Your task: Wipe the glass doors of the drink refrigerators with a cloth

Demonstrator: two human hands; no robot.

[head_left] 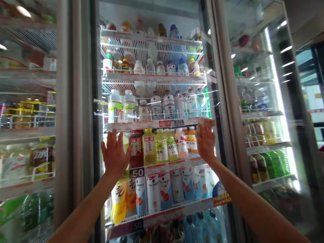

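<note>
My left hand lies flat on the glass door of a drinks fridge, fingers spread and pointing up, holding nothing. My right hand is pressed against the same glass further right, near the door's right frame. Its fingers are closed together over a small pale cloth that shows at the fingertips. Behind the glass, between my hands, stands a row of yellow, green and pink bottles on a wire shelf.
Above and below are more shelves with white, blue and orange bottles and red price strips. Another fridge door stands to the left and one to the right, both full of drinks. Ceiling lights reflect in the glass.
</note>
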